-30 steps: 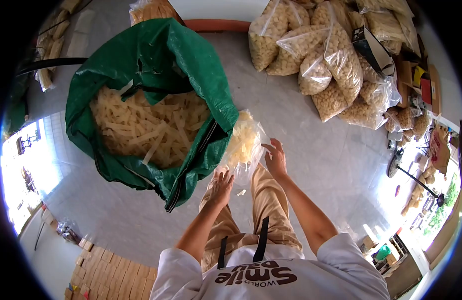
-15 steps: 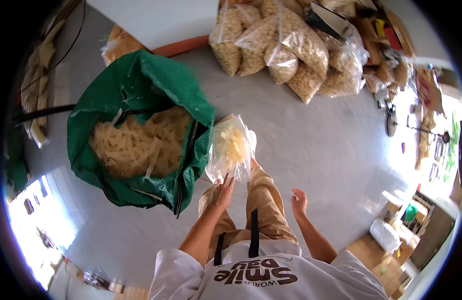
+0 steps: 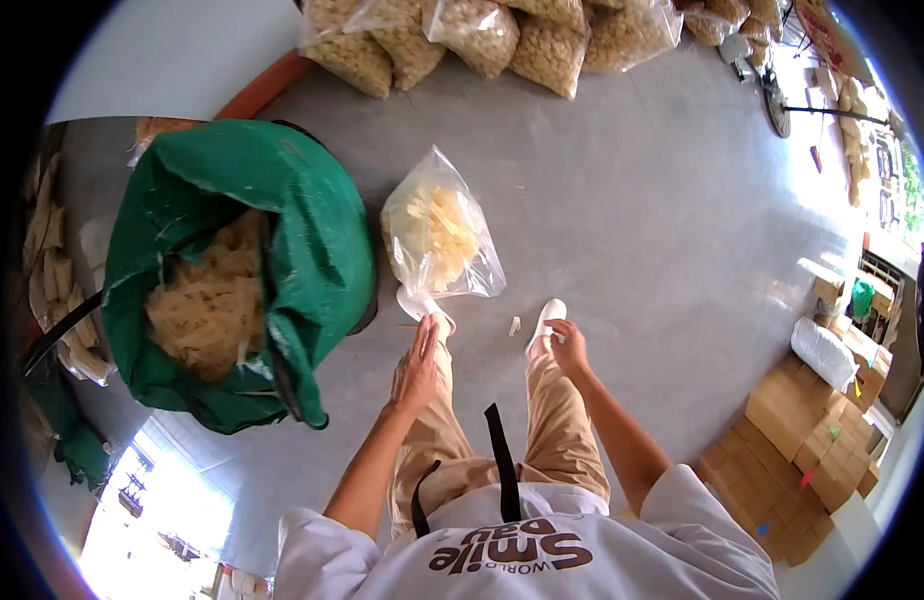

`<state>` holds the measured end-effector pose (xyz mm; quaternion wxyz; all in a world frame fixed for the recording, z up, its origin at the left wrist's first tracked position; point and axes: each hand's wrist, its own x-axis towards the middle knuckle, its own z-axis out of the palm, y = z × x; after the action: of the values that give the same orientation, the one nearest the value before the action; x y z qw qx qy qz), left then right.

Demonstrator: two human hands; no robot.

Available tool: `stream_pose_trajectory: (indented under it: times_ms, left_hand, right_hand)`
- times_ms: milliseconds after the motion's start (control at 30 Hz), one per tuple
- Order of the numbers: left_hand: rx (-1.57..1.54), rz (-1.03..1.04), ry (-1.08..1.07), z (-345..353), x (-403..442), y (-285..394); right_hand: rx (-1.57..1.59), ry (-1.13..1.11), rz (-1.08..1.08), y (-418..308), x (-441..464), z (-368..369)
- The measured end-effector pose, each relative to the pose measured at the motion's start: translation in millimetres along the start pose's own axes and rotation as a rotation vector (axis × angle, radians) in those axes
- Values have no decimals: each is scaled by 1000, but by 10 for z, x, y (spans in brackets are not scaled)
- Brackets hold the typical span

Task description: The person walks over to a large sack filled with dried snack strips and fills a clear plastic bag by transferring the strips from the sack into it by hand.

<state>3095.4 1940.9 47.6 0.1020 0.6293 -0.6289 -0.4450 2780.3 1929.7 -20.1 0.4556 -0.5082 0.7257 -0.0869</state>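
Note:
A clear plastic bag [image 3: 444, 232] partly filled with pale yellow strips lies on the floor in front of my left foot. Just below its lower edge is my left hand [image 3: 418, 368], fingers stretched out, holding nothing. My right hand [image 3: 568, 346] hangs above my right shoe with its fingers loosely apart and nothing visible in them. To the left stands a large green sack [image 3: 327, 230], open at the top and tilted, with many pale strips [image 3: 210, 308] inside. A small loose scrap [image 3: 515, 325] lies on the floor between my feet.
Several clear bags of tan pieces [image 3: 472, 35] line the top edge beside a white surface [image 3: 172, 65] with a red-brown edge. Cardboard boxes [image 3: 782, 470] stand at the lower right. A stand with a round base [image 3: 775, 105] is at the upper right.
Both hands have come away from the clear bag, the right one first. The view has shifted, and the bag and green sack appear farther left. My feet are now apart, with both shoes visible.

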Motion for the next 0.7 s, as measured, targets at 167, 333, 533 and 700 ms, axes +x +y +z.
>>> stream_pose_trajectory:
  times_ms: [167, 333, 533, 700]
  left_hand:
    - [153, 300, 240, 357, 785, 70]
    - [285, 56, 250, 374, 1345, 209]
    - [776, -321, 67, 447, 1332, 125]
    - [1004, -113, 91, 503, 1485, -8]
  right_hand:
    - [-117, -166, 367, 844, 184, 671]
    - [-57, -182, 389, 1875, 449, 1238]
    - [51, -299, 673, 2701, 769, 1869]
    - [-85, -192, 653, 3197, 886, 2322]
